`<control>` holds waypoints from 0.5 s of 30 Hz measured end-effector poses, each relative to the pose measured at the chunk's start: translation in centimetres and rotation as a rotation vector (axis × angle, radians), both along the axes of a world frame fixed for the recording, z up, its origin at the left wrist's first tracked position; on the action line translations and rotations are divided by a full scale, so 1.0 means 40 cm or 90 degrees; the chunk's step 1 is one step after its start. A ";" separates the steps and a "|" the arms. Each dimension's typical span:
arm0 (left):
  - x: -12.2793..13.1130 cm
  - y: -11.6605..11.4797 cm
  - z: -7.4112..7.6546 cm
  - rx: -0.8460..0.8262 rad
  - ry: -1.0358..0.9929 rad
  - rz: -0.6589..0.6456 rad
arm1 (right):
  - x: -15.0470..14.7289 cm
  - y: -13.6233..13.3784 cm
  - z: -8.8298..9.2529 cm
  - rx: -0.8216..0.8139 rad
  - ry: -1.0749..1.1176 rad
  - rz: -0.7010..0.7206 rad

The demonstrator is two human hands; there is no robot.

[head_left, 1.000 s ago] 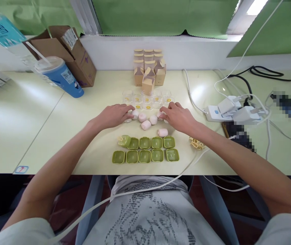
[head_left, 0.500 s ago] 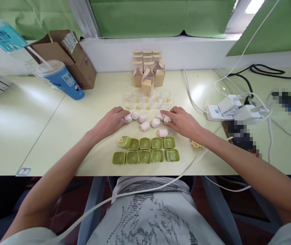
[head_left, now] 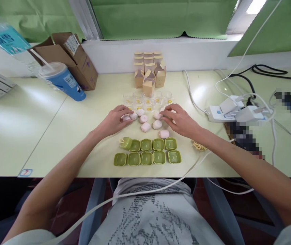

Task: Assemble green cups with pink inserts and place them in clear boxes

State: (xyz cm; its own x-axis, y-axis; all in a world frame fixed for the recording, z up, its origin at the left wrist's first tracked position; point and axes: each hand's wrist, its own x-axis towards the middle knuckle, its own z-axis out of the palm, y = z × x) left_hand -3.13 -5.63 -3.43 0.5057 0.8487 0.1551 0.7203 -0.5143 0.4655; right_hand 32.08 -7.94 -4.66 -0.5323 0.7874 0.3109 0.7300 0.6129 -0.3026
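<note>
The pale pink pieces (head_left: 145, 127) lie grouped mid-counter (head_left: 94, 98), with green cups (head_left: 146, 158) on the near side and clear cases (head_left: 148, 101) on the far side. The left hand (head_left: 112, 121) curls around pieces at left, whether pinching I cannot tell; the right hand (head_left: 182, 119), thumb and fingers spread, is at those on the right

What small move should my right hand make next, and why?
Perhaps bring the right hand to the pink cylinder nearest the green square cups: it lies on its side, while the hand is by another pink piece farther back.
</note>
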 end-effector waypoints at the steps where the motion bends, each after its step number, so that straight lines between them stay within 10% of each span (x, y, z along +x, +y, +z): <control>1: -0.001 -0.004 0.004 0.007 0.017 -0.003 | 0.001 -0.002 0.002 0.002 0.003 0.017; 7: 0.043 -0.036 0.047 0.190 0.237 -0.091 | -0.047 0.007 0.051 -0.054 -0.171 0.172; 11: 0.112 -0.025 0.057 0.208 0.304 -0.282 | -0.075 0.018 0.087 -0.071 -0.215 0.129; 15: 0.158 -0.006 0.054 0.216 0.298 -0.277 | -0.027 0.002 0.105 -0.047 -0.070 0.073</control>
State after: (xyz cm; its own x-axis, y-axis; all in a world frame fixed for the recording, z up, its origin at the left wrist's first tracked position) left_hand 3.18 -5.87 -1.27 0.8649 0.4985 0.0590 0.5019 -0.8614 -0.0786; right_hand 31.00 -7.87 -0.47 -0.6477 0.7379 0.1899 0.6873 0.6734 -0.2724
